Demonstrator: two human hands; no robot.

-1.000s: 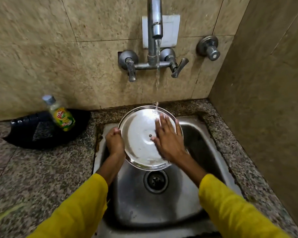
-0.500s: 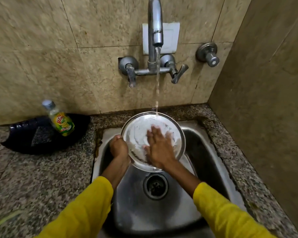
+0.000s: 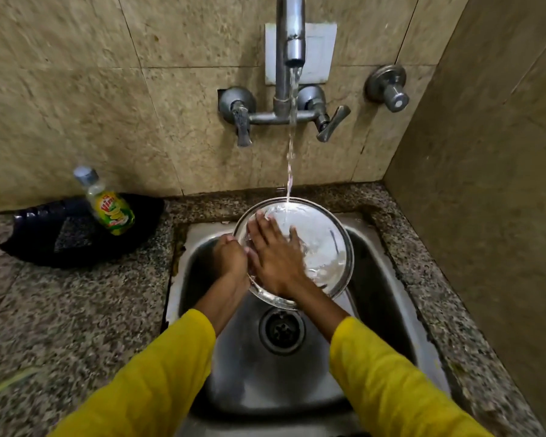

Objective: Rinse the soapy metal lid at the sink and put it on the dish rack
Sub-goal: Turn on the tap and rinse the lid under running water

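A round shiny metal lid [image 3: 325,250] is held tilted over the steel sink [image 3: 388,279], its inner face toward me. Water from the tap [image 3: 292,42] falls onto its upper rim and spreads over the face. My left hand [image 3: 230,257] grips the lid's left edge. My right hand [image 3: 275,257] lies flat with fingers spread on the lid's left half, covering that part. No dish rack is in view.
A green dish-soap bottle [image 3: 109,206] leans on a black tray [image 3: 44,244] on the granite counter at the left. The drain [image 3: 281,331] sits below the lid. Tiled walls close in behind and on the right; a separate valve [image 3: 390,88] sticks out of the wall.
My right hand has slid leftward across the lid's face, from its right half to its left half. The lid has shifted slightly right and the water now runs onto it.
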